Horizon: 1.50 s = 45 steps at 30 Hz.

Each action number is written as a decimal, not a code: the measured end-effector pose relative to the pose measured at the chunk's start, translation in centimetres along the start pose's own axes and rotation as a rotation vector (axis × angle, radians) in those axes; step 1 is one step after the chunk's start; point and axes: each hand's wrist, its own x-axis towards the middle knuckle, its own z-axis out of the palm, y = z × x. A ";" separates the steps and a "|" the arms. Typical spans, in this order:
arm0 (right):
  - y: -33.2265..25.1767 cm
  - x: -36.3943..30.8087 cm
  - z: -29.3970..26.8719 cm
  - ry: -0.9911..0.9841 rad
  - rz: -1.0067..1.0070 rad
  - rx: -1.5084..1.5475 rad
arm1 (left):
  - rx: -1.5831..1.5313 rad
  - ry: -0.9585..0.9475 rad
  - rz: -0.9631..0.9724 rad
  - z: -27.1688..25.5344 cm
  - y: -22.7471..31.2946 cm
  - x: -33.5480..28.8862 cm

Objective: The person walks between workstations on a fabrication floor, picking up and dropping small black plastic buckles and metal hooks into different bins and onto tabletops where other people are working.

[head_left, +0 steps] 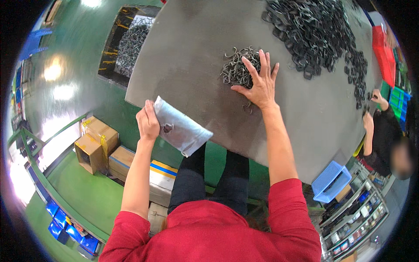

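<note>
My left hand [149, 121] grips one end of a flat, pale blue pouch [185, 127] with a small dark spot on its face, off the table's near left edge. What is inside the pouch cannot be seen. My right hand [261, 83], fingers spread, rests at the right side of a small heap of curved metal hooks [237, 70] on the grey table [187, 56]. Part of that heap is hidden behind my thumb and fingers. One or two loose hooks [247, 107] lie just below the hand.
A large pile of dark metal links [314, 32] covers the table's far right. At the right edge a co-worker [384, 131] reaches in. A crate of metal pieces [133, 48] stands left of the table; cardboard boxes [94, 146] and a blue basket [331, 181] are lower down.
</note>
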 end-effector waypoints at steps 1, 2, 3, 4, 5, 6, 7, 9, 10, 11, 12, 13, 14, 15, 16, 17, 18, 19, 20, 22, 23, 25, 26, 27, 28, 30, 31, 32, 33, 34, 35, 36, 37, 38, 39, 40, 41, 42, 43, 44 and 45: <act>0.0 1.1 0.2 -0.066 -0.078 -0.012 | -0.009 -0.007 -0.003 -0.7 -0.2 -0.4; -0.3 2.1 0.5 -0.072 -0.098 -0.010 | -0.019 -0.015 -0.006 -1.3 -0.6 -0.7; -0.9 3.1 0.8 -0.090 -0.128 0.016 | -0.020 0.066 0.045 -1.6 -0.8 -1.0; -1.5 4.1 1.2 -0.108 -0.159 0.042 | -0.021 0.082 0.030 -2.0 -0.8 -1.3; -2.4 5.1 1.8 -0.116 -0.180 0.046 | -0.058 0.057 -0.008 -2.6 -0.7 -1.6; -3.5 6.0 2.5 -0.128 -0.212 0.036 | -0.096 0.032 -0.045 -3.1 -0.7 -1.7; -4.7 7.0 3.2 -0.139 -0.246 0.028 | -0.101 0.011 -0.075 -3.5 -0.9 -1.9; -7.4 9.1 4.8 -0.152 -0.298 0.053 | -0.127 0.011 -0.085 -4.5 -1.2 -2.1; -9.0 10.2 5.8 -0.157 -0.330 0.073 | -0.130 -0.003 -0.083 -5.1 -1.5 -2.1; -10.7 11.4 6.9 -0.142 -0.375 0.094 | -0.161 -0.039 -0.122 -5.9 -1.6 -2.2; -12.3 12.7 8.0 -0.147 -0.395 0.098 | -0.183 -0.041 -0.135 -6.5 -1.7 -2.2; -14.1 14.0 9.2 -0.128 -0.440 0.134 | -0.180 -0.036 -0.144 -6.9 -2.2 -2.4; -16.0 15.3 10.5 -0.108 -0.483 0.170 | -0.176 -0.033 -0.153 -7.3 -2.8 -2.7; -18.0 16.4 12.1 -0.086 -0.512 0.209 | -0.176 -0.013 -0.165 -7.9 -3.3 -3.0; -19.7 17.7 13.4 -0.089 -0.524 0.207 | -0.166 -0.022 -0.161 -8.4 -3.6 -3.0; -21.5 19.1 14.5 -0.077 -0.536 0.223 | -0.156 -0.033 -0.154 -8.9 -3.8 -3.0; -23.2 20.1 15.8 -0.067 -0.549 0.246 | -0.157 -0.024 -0.160 -9.4 -4.0 -3.0; -24.1 20.9 16.7 -0.067 -0.549 0.236 | -0.157 -0.044 -0.188 -9.8 -3.8 -2.8; -24.7 21.7 17.2 -0.059 -0.515 0.230 | -0.157 -0.069 -0.210 -10.0 -3.7 -2.5; -26.3 21.8 16.9 -0.056 -0.471 0.232 | -0.137 -0.048 -0.195 -10.5 -4.2 -2.5; -26.4 21.5 16.3 0.030 -0.416 0.266 | -0.119 -0.028 -0.174 -10.5 -4.4 -2.3; -25.8 18.8 13.3 0.170 -0.311 0.363 | -0.079 -0.031 -0.168 -10.8 -5.5 -2.8; -24.2 15.9 11.4 0.214 -0.224 0.304 | -0.042 0.006 -0.156 -10.6 -6.1 -2.8; -22.4 12.6 9.5 0.257 -0.147 0.253 | -0.047 0.035 -0.167 -10.6 -6.3 -3.0; -20.3 9.0 7.6 0.226 -0.010 0.106 | -0.058 0.019 -0.154 -10.7 -6.2 -2.9; -13.7 1.5 5.0 0.223 0.243 -0.119 | -0.093 -0.043 -0.199 -10.8 -5.9 -2.6; -12.1 -1.3 3.6 0.196 0.464 -0.336 | -0.077 -0.058 -0.183 -10.8 -5.9 -2.5; -8.8 -4.4 2.8 0.252 0.676 -0.320 | -0.068 -0.080 -0.158 -10.5 -5.1 -2.1; -8.1 -5.3 2.1 0.301 0.866 -0.306 | -0.070 -0.110 -0.171 -10.5 -5.0 -1.9; -7.6 -5.7 2.4 0.303 0.871 -0.312 | -0.070 -0.135 -0.188 -10.6 -5.0 -1.8; -6.9 -5.6 2.9 0.257 0.819 -0.276 | -0.071 -0.138 -0.187 -10.5 -5.0 -2.0; -6.8 -5.0 3.7 0.209 0.768 -0.232 | -0.070 -0.133 -0.191 -10.4 -5.3 -2.2; -8.0 -3.2 5.1 0.158 0.644 -0.267 | -0.072 -0.128 -0.198 -10.4 -5.6 -2.5; -10.0 -1.0 6.4 0.153 0.559 -0.256 | -0.069 -0.121 -0.200 -10.4 -5.8 -2.7; -12.3 1.5 7.8 0.147 0.468 -0.237 | -0.072 -0.116 -0.208 -10.5 -6.0 -3.1; -14.5 4.0 9.3 0.148 0.404 -0.213 | -0.077 -0.111 -0.215 -10.7 -6.2 -3.3; -16.8 6.6 10.6 0.151 0.350 -0.184 | -0.071 -0.104 -0.226 -10.9 -6.2 -3.6; -19.1 8.9 12.3 0.167 0.277 -0.108 | -0.063 -0.088 -0.228 -11.4 -6.4 -3.9; -21.3 11.3 13.6 0.185 0.215 -0.061 | -0.054 -0.089 -0.237 -11.6 -6.5 -4.1; -22.8 13.7 15.0 0.197 0.165 0.025 | -0.045 -0.091 -0.241 -11.9 -6.4 -4.1; -24.8 16.0 16.4 0.196 0.117 0.057 | -0.040 -0.056 -0.238 -12.1 -6.4 -4.1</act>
